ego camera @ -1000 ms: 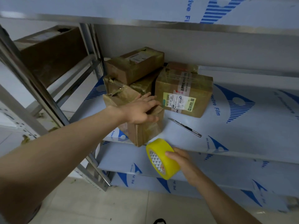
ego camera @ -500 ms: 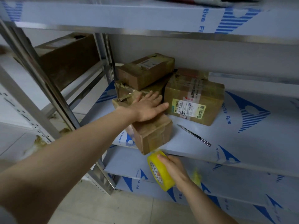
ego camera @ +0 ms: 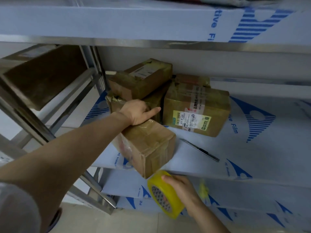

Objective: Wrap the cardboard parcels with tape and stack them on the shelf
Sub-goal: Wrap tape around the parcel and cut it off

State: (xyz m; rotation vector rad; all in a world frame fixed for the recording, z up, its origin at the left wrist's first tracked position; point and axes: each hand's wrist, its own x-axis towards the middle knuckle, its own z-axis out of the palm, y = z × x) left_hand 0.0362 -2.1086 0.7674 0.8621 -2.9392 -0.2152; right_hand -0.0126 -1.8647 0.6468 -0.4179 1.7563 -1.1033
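A brown cardboard parcel (ego camera: 151, 145) lies at the front of the steel shelf (ego camera: 262, 158), one corner hanging over the edge. My left hand (ego camera: 137, 112) lies on its far end, index finger straight and the other fingers curled over the back edge. Just below that overhanging corner, my right hand (ego camera: 182, 187) grips a yellow tape roll (ego camera: 165, 194). Behind are taped parcels: one with a printed label (ego camera: 196, 111), one stacked on top (ego camera: 143, 78), a crumpled one (ego camera: 116, 102) under it.
A slim utility knife (ego camera: 200, 150) lies on the shelf right of the front parcel. The upper shelf (ego camera: 117, 19) hangs close overhead. A large dark box (ego camera: 42, 76) sits on the neighbouring rack at left, past the steel uprights (ego camera: 94, 64). A lower shelf (ego camera: 252, 199) is beneath.
My left hand slid from the parcel's top to its far end and its fingers curled. My right hand brought the tape roll up under the parcel's front corner.
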